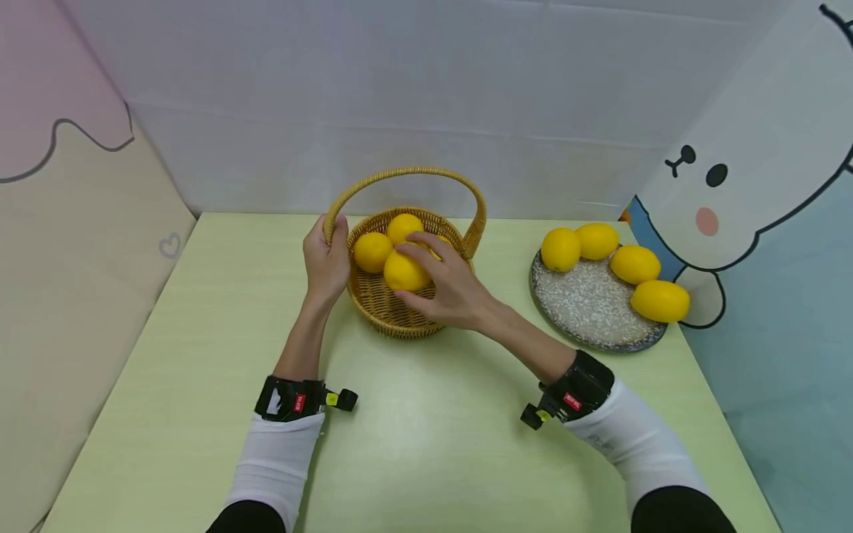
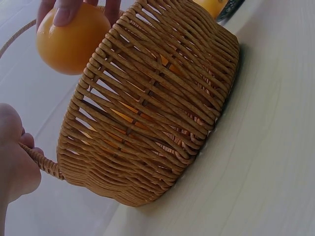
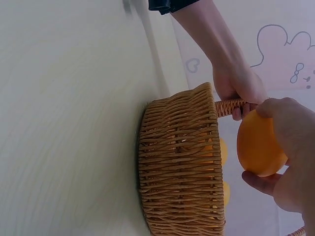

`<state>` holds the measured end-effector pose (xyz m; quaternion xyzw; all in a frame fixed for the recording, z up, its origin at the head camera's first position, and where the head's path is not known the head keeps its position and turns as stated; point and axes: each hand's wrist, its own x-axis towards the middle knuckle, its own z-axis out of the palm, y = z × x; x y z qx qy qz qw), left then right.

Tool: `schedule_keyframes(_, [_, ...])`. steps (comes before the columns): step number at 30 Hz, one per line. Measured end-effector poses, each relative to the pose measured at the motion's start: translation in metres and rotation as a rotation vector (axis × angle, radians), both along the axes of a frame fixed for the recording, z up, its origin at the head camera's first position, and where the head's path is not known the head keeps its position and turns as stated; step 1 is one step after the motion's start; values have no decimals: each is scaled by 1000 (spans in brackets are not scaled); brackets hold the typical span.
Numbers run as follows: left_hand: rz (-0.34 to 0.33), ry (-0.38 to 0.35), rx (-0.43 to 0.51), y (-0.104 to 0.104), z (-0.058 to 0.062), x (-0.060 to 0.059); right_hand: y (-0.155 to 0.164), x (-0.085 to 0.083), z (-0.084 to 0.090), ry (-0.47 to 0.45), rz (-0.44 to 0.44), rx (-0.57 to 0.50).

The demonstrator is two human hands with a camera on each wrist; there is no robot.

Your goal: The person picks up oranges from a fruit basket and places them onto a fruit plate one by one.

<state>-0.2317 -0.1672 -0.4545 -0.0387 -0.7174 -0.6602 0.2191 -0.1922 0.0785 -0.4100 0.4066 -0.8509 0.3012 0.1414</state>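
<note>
A woven wicker basket (image 1: 386, 320) with a tall arched handle (image 1: 406, 172) stands at the back middle of the table. My left hand (image 1: 323, 260) grips the handle low on its left side. Between the thumb and fingers of my right hand (image 1: 460, 290) is a yellow lemon (image 1: 403, 273), held over the basket's opening; the right wrist view shows this lemon (image 3: 260, 145) above the rim. Inside the basket lie other lemons, one at the left (image 1: 372, 252) and one at the back (image 1: 403, 227). Another at the right is mostly hidden behind my right fingers.
A round speckled grey plate (image 1: 586, 303) with a dark rim sits at the table's back right, with several lemons (image 1: 635, 264) along its far and right edges. The pale green table (image 1: 413, 444) meets a white wall (image 1: 400, 96) behind. Printed panels flank both sides.
</note>
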Motion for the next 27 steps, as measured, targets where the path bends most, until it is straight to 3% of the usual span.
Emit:
schedule_keyframes(9, [4, 11, -12, 0, -2, -1, 3, 3, 4, -13, 16, -89])
schedule_keyframes(27, [13, 16, -10, 0, -2, 0, 8, 10, 4, -14, 16, -120])
